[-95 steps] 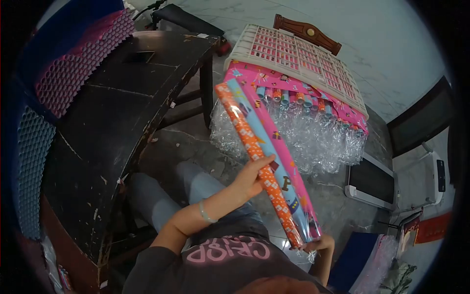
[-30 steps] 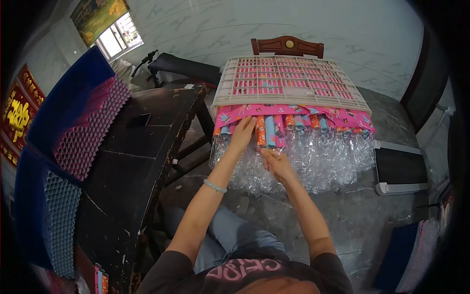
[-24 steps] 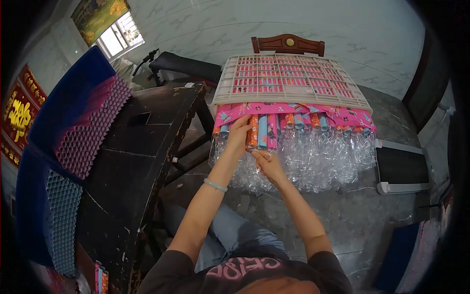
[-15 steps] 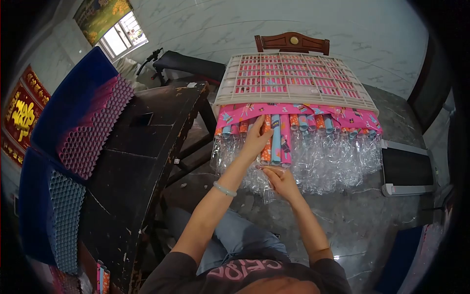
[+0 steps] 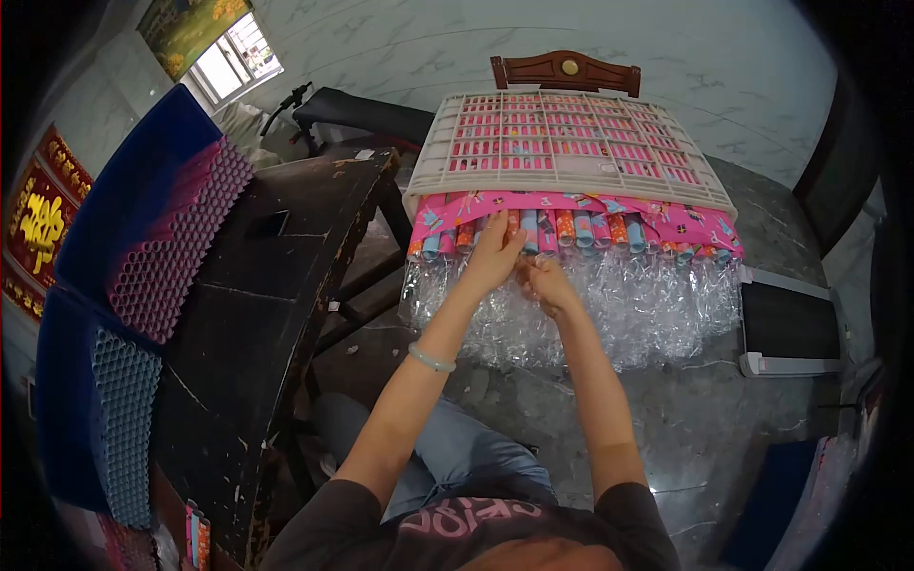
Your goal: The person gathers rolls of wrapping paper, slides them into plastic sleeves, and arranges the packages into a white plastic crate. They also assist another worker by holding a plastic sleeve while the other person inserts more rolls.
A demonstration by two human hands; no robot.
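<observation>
Patterned paper rolls (image 5: pixel 599 228) in orange, blue and pink lie packed in a white plastic crate (image 5: pixel 419 187), their ends facing me. Clear plastic wrapping (image 5: pixel 628 305) hangs crumpled from these ends. A pink printed sheet (image 5: pixel 562 201) runs across the top of the rolls at the crate's opening. My left hand (image 5: pixel 493 259) is on the rolls left of the middle, its fingers curled over an orange one. Just right of it and lower, my right hand (image 5: pixel 548 284) is closed at the roll ends, against the plastic; its fingertips are partly hidden.
At left, blue bins (image 5: pixel 71 381) of pink and grey-blue tubes stand on a worn black table (image 5: pixel 238 324) with a phone (image 5: pixel 270 225). A wooden chair back (image 5: pixel 566 72) rises behind the crate. At right lies a black flat device (image 5: pixel 790 324) with pale edges.
Three rolls that stuck out toward me have gone back into the crate, level with the others. Both hands have moved forward with them, the right one further.
</observation>
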